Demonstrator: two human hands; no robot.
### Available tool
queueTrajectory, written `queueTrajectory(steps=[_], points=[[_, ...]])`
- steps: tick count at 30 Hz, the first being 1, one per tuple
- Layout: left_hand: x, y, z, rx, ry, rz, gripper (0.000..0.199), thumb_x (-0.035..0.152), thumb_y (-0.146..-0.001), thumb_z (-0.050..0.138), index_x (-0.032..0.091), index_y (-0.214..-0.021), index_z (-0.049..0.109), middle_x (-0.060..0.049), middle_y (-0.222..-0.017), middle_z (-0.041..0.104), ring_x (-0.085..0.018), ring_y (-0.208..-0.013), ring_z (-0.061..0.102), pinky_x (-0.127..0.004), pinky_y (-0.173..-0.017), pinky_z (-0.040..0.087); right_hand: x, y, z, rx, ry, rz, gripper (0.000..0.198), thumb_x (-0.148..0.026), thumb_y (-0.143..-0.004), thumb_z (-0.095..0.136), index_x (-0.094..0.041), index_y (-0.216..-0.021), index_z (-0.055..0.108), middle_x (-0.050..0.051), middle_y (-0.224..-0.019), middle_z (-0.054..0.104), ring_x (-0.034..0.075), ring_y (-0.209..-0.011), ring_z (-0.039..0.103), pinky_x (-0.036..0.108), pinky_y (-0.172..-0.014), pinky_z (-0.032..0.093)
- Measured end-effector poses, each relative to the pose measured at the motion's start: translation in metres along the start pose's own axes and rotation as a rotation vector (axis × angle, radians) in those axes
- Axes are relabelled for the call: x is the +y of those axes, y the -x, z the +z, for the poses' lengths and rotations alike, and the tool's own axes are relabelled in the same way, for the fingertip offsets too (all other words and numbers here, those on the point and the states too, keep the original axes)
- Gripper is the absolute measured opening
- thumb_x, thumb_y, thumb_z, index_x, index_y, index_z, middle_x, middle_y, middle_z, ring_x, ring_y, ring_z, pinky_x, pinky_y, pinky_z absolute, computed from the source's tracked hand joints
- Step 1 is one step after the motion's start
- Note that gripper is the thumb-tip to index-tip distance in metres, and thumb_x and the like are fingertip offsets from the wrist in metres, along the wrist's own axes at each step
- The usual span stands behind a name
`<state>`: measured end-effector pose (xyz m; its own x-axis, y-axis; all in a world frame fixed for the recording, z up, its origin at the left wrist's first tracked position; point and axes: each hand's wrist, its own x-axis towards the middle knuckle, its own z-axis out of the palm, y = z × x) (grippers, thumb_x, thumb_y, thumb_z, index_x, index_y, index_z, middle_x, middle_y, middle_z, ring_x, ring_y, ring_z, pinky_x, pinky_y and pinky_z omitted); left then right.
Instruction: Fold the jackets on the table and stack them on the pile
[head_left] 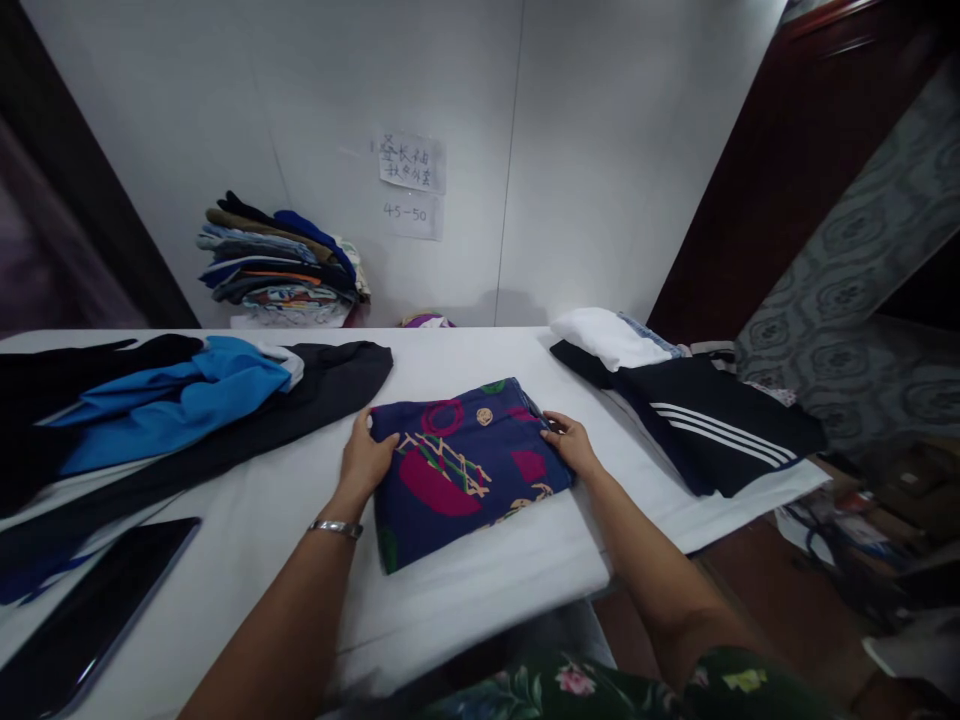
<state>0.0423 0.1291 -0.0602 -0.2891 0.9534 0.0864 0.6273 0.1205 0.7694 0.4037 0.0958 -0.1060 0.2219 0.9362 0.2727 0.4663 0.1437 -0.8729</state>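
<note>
A navy patterned garment [465, 470], folded into a rough rectangle with magenta, green and tan shapes, is between my hands over the white table [270, 570]. My left hand [366, 455] grips its left edge, thumb on top and fingers underneath. At the opposite edge, my right hand [571, 445] pinches the cloth in the same way. A metal bracelet [336, 527] circles my left wrist. Whether the garment's underside touches the table cannot be made out.
Loose clothes lie on the left, among them a blue garment [180, 395]; a dark tablet [97, 610] is nearer. Black striped clothing [720, 425] and a white garment [607, 335] lie right. A clothes stack [281, 265] stands behind, by wall notes [411, 165].
</note>
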Motion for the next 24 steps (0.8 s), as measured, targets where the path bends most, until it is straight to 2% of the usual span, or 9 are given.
queueTrajectory(steps=[2,7,9,11,14,16,18,21,24], points=[[-0.008,-0.006,-0.001,0.031,0.009,-0.010,0.075,0.029,-0.076,0.067,0.020,-0.143,0.034,-0.013,-0.129,0.058,-0.025,-0.115,0.058,-0.033,-0.097,0.045,-0.002,0.001,0.006,-0.010,0.048,-0.046,0.040,-0.027,-0.072,0.063,-0.020,-0.111,0.066,0.006,-0.112,0.068,0.021,-0.102,0.061,0.036,-0.092,0.047],[-0.024,-0.016,-0.001,-0.019,-0.020,-0.100,0.070,0.028,-0.071,0.072,0.021,-0.135,0.045,-0.012,-0.119,0.065,-0.026,-0.106,0.063,-0.034,-0.090,0.048,-0.012,0.006,0.009,-0.058,0.184,-0.122,0.026,-0.023,-0.072,0.063,-0.022,-0.097,0.071,0.006,-0.107,0.068,0.024,-0.102,0.060,0.041,-0.097,0.043],[-0.027,-0.017,0.001,-0.005,-0.019,-0.098,0.070,0.027,-0.069,0.074,0.021,-0.132,0.046,-0.011,-0.116,0.067,-0.025,-0.103,0.064,-0.034,-0.089,0.049,-0.020,0.009,0.006,-0.023,0.243,-0.166,0.026,-0.026,-0.077,0.062,-0.022,-0.101,0.071,0.008,-0.116,0.065,0.026,-0.113,0.055,0.045,-0.102,0.038],[-0.029,-0.018,0.003,0.002,-0.014,-0.094,0.069,0.027,-0.067,0.075,0.021,-0.131,0.047,-0.011,-0.114,0.068,-0.026,-0.101,0.065,-0.034,-0.087,0.049,-0.029,0.013,0.006,-0.002,0.337,-0.271,0.033,-0.033,-0.084,0.056,-0.022,-0.115,0.066,0.009,-0.132,0.056,0.027,-0.128,0.043,0.046,-0.108,0.031],[-0.030,-0.019,0.004,-0.003,-0.008,-0.084,0.069,0.027,-0.068,0.074,0.021,-0.131,0.047,-0.011,-0.114,0.068,-0.025,-0.100,0.065,-0.033,-0.086,0.049,-0.042,0.020,0.012,-0.171,0.526,-0.339,0.047,-0.044,-0.089,0.051,-0.023,-0.131,0.054,0.009,-0.142,0.046,0.026,-0.134,0.037,0.047,-0.110,0.028],[-0.030,-0.019,0.004,-0.014,-0.006,-0.092,0.069,0.027,-0.069,0.073,0.021,-0.132,0.046,-0.011,-0.113,0.068,-0.025,-0.100,0.065,-0.032,-0.086,0.049,-0.048,0.024,0.019,-0.333,0.607,-0.250,0.051,-0.050,-0.090,0.049,-0.023,-0.134,0.052,0.009,-0.143,0.046,0.027,-0.133,0.039,0.048,-0.110,0.028],[-0.028,-0.018,0.003,-0.022,-0.011,-0.103,0.070,0.028,-0.070,0.073,0.021,-0.133,0.044,-0.011,-0.114,0.067,-0.025,-0.100,0.065,-0.032,-0.086,0.049,-0.051,0.025,0.022,-0.399,0.626,-0.185,0.052,-0.052,-0.091,0.045,-0.023,-0.135,0.051,0.008,-0.143,0.045,0.027,-0.134,0.039,0.050,-0.110,0.027],[-0.025,-0.016,0.001,-0.032,-0.032,-0.105,0.070,0.029,-0.072,0.070,0.021,-0.135,0.043,-0.013,-0.120,0.065,-0.026,-0.105,0.063,-0.033,-0.089,0.048,-0.048,0.023,0.016,-0.362,0.581,-0.213,0.049,-0.050,-0.092,0.043,-0.023,-0.132,0.053,0.008,-0.142,0.047,0.026,-0.134,0.039,0.050,-0.111,0.026],[-0.022,-0.014,-0.001,-0.037,-0.049,-0.113,0.072,0.032,-0.073,0.068,0.018,-0.138,0.039,-0.016,-0.127,0.060,-0.028,-0.112,0.060,-0.035,-0.093,0.046,-0.036,0.019,-0.001,-0.146,0.515,-0.229,0.044,-0.047,-0.091,0.044,-0.022,-0.124,0.061,0.010,-0.136,0.054,0.026,-0.131,0.042,0.048,-0.110,0.028]])
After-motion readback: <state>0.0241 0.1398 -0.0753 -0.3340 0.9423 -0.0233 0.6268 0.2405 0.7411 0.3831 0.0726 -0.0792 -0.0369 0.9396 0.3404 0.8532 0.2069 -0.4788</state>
